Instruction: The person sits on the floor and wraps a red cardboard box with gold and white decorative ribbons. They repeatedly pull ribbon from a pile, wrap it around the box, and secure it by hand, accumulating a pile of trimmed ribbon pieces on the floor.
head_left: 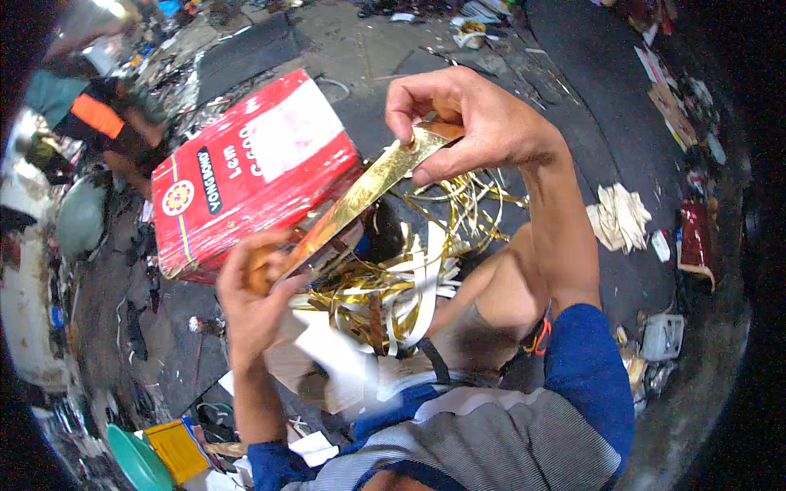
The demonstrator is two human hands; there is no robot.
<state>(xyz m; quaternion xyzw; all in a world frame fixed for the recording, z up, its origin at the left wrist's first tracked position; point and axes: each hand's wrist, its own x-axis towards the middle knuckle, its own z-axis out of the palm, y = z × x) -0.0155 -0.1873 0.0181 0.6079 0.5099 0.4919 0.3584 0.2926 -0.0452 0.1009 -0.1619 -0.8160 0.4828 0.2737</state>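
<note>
A shiny gold strip (364, 195) is stretched slantwise between my two hands, above my lap. My right hand (487, 123) pinches its upper end between thumb and fingers. Lower down, my left hand (260, 286), somewhat blurred, is closed round the other end. Just left of the strip stands a large red rectangular tin (221, 221) with a white patch on its side. Beneath the strip, a tangle of thin gold and white strips (393, 295) lies between the tin and my legs. A blurred white sheet (336, 352) rests near my lap.
A crumpled cream cloth (620, 217) lies on the dark floor to the right, near a clear plastic container (661, 337). At lower left are a green bowl (135, 458) and a yellow packet (173, 450). Another person (98, 114) is at far left. Scraps litter the floor.
</note>
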